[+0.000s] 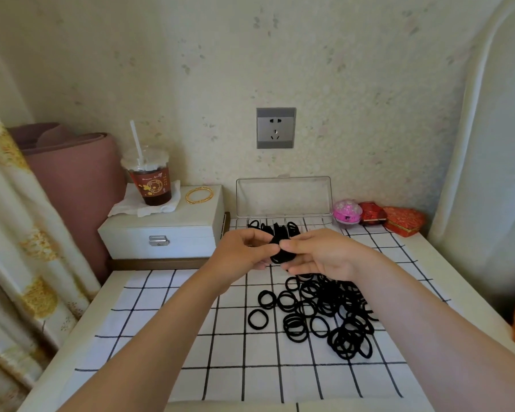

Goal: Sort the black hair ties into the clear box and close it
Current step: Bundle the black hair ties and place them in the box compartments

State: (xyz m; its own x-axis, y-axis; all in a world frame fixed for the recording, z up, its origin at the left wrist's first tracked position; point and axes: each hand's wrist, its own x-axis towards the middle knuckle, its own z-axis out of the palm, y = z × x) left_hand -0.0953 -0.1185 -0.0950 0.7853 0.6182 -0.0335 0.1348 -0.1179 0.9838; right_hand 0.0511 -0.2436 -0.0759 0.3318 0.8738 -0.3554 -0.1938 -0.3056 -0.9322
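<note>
A loose pile of black hair ties [321, 313] lies on the checked cloth, right of centre. Behind it stands the clear box [318, 223] with its lid [283, 196] upright against the wall; several black ties sit in its left part. My left hand [244, 248] and my right hand [318, 254] meet just in front of the box, both pinching one small bunch of black hair ties [281, 252] between them. My hands hide the box's front edge.
A white jewellery box [164, 230] stands at the left, bearing a drink cup with a straw [149, 176] and gold bangles [199, 194]. A pink trinket [347, 211] and red boxes [399, 220] sit right of the clear box. A wall socket [275, 127] is above.
</note>
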